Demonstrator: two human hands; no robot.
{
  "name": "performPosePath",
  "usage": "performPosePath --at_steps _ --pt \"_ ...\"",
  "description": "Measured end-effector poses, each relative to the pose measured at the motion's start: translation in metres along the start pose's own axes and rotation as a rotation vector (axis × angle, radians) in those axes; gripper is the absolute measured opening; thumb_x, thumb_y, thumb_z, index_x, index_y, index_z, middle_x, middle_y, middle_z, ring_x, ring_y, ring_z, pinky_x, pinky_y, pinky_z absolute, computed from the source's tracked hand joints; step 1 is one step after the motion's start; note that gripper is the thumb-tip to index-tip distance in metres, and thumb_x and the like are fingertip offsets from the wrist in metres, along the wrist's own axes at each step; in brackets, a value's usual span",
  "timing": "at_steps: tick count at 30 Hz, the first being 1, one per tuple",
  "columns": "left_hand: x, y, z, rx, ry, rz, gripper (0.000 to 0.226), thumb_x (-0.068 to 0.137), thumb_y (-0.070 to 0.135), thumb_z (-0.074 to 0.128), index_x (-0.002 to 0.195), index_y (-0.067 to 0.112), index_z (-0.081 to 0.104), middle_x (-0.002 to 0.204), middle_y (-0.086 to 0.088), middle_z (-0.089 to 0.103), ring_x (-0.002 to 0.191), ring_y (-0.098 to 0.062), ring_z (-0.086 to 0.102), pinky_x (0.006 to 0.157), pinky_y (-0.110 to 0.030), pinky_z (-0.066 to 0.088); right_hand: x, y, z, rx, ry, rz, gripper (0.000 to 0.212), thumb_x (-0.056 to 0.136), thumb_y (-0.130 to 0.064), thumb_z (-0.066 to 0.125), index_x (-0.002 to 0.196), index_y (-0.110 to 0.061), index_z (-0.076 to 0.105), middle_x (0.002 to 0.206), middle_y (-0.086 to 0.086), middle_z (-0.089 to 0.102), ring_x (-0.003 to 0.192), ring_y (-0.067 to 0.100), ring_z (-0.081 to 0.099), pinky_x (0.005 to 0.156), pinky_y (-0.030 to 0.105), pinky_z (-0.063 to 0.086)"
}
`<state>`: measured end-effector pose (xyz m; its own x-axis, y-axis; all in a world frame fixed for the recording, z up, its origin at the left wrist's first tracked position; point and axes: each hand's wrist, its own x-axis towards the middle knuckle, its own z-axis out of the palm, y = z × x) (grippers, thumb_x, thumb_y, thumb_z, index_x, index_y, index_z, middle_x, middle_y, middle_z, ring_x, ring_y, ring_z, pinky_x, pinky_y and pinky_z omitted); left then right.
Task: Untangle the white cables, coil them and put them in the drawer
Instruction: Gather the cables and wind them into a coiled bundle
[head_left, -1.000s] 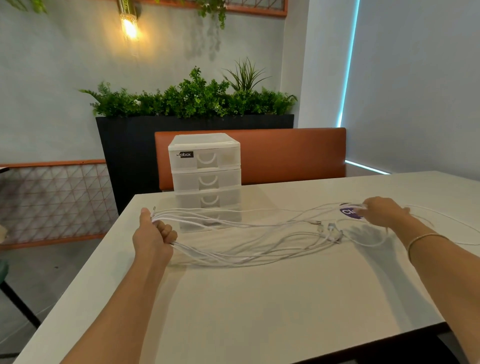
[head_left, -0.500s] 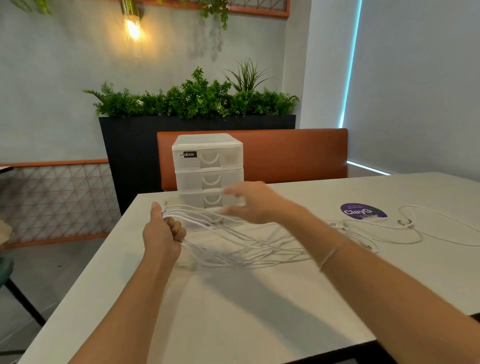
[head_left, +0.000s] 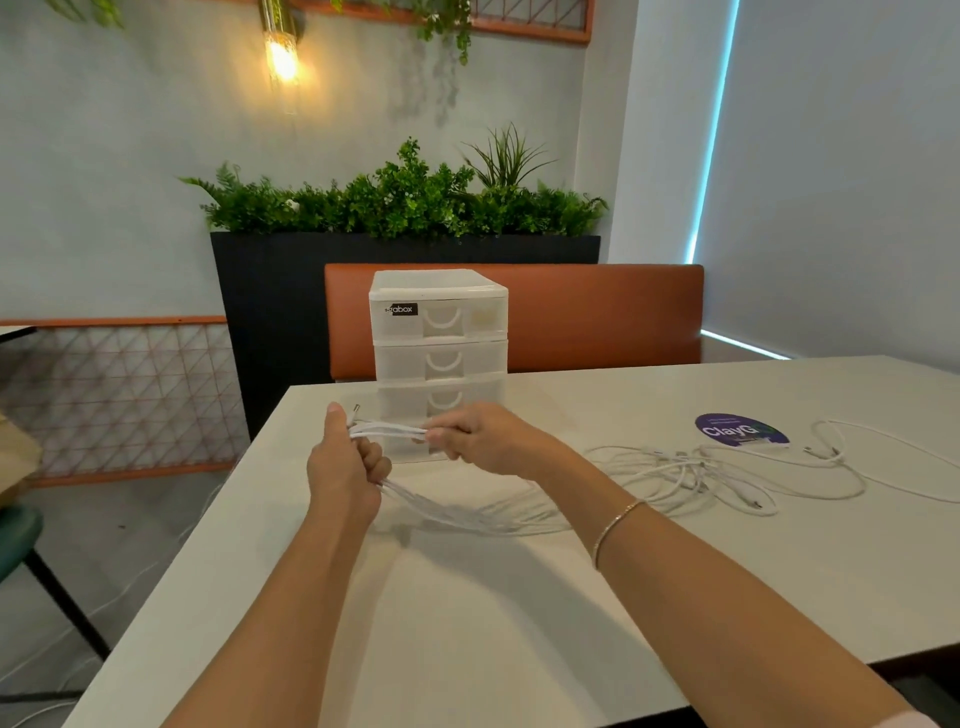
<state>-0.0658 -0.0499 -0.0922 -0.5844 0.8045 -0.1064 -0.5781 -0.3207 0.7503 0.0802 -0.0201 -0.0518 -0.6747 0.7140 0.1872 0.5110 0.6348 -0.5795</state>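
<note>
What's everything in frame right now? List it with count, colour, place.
white charging cables: several, white, bunched between both hands and trailing right across the table
translucent plastic drawer unit: one, whitish, three shut drawers, far table edge
round purple sticker: one, purple, table right
pale rectangular table: one, off-white, foreground
orange padded bench back: one, orange, behind table
black planter of green plants: one, behind bench
glowing wall lamp: one, warm yellow, upper left
thin bracelet: one, pale, right wrist
left hand: fist around the cable bundle
right hand: pinching the same bundle
</note>
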Motion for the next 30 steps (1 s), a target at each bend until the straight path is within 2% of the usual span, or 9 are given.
performPosePath --at_steps 2,4,7,9,14,17,20,26,30 --pt "-0.001 -0.002 0.002 0.045 -0.010 -0.007 0.042 0.098 0.037 0.044 0.063 0.016 0.033 0.035 0.007 0.022 0.030 -0.007 0.019 0.033 -0.015 0.017 -0.009 0.013 -0.015 -0.067 -0.028 0.001 0.030 0.097 -0.024 0.049 0.070 -0.023 0.061 0.062 -0.008 0.048 0.058 0.004 0.042 0.059 0.018 0.033" --pt "-0.003 -0.004 0.004 0.078 -0.017 -0.006 0.042 0.098 0.037 0.044 0.064 0.016 0.033 0.035 0.007 0.022 0.030 -0.007 0.019 0.033 -0.016 0.018 -0.015 0.025 -0.030 -0.145 -0.043 0.015 0.033 0.096 -0.025 0.051 0.063 -0.024 0.055 0.064 -0.006 0.050 0.055 0.003 0.043 0.054 0.012 0.032" --pt "-0.006 -0.006 0.009 0.105 -0.033 -0.005 0.041 0.098 0.038 0.043 0.064 0.017 0.033 0.034 0.007 0.023 0.030 -0.007 0.019 0.033 -0.016 0.017 -0.021 0.039 -0.053 -0.208 -0.073 0.072 0.019 0.094 -0.030 0.053 0.092 -0.022 0.071 0.067 -0.009 0.053 0.055 0.003 0.043 0.051 0.008 0.034" --pt "-0.007 -0.008 0.011 0.107 -0.034 -0.004 0.040 0.098 0.037 0.043 0.064 0.017 0.034 0.034 0.007 0.023 0.030 -0.007 0.019 0.033 -0.016 0.017 -0.024 0.047 -0.066 -0.244 -0.090 0.116 0.026 0.093 -0.032 0.054 0.110 -0.020 0.070 0.069 -0.010 0.054 0.058 0.003 0.044 0.051 0.006 0.034" --pt "-0.005 -0.001 0.006 0.073 0.033 -0.001 0.044 0.098 0.037 0.044 0.061 0.016 0.034 0.032 0.007 0.026 0.028 -0.006 0.022 0.033 -0.015 0.020 -0.041 0.081 -0.096 -0.287 -0.085 0.193 0.024 0.094 -0.020 0.055 0.112 -0.013 0.069 0.076 -0.008 0.062 0.065 0.005 0.051 0.065 0.015 0.040" --pt "-0.001 0.001 0.003 0.063 0.042 -0.001 0.044 0.097 0.037 0.045 0.061 0.016 0.033 0.033 0.007 0.025 0.029 -0.007 0.022 0.034 -0.016 0.019 -0.055 0.114 -0.112 -0.332 -0.036 0.270 0.023 0.092 -0.013 0.056 0.110 -0.012 0.070 0.078 -0.007 0.064 0.065 0.003 0.053 0.060 0.008 0.040" --pt "0.001 0.001 0.003 0.019 0.061 -0.001 0.043 0.097 0.036 0.045 0.061 0.016 0.032 0.033 0.007 0.024 0.028 -0.007 0.021 0.034 -0.014 0.018 -0.069 0.142 -0.127 -0.410 0.041 0.357 0.023 0.092 -0.011 0.054 0.108 -0.011 0.071 0.083 -0.004 0.066 0.065 0.002 0.054 0.060 0.010 0.041" --pt "0.002 -0.003 0.002 0.018 0.062 -0.006 0.044 0.097 0.037 0.046 0.061 0.016 0.032 0.033 0.007 0.024 0.029 -0.007 0.021 0.033 -0.014 0.018 -0.086 0.181 -0.142 -0.681 0.127 0.471 0.025 0.095 -0.020 0.050 0.112 -0.018 0.069 0.110 0.002 0.069 0.097 0.020 0.061 0.091 0.033 0.047" --pt "0.002 -0.004 0.003 0.027 0.068 0.000 0.043 0.097 0.036 0.045 0.061 0.017 0.032 0.033 0.008 0.023 0.028 -0.007 0.020 0.033 -0.013 0.018 -0.091 0.188 -0.146 -0.993 0.095 0.520 0.030 0.098 -0.022 0.043 0.120 -0.030 0.062 0.119 -0.006 0.063 0.116 0.016 0.049 0.110 0.040 0.022"
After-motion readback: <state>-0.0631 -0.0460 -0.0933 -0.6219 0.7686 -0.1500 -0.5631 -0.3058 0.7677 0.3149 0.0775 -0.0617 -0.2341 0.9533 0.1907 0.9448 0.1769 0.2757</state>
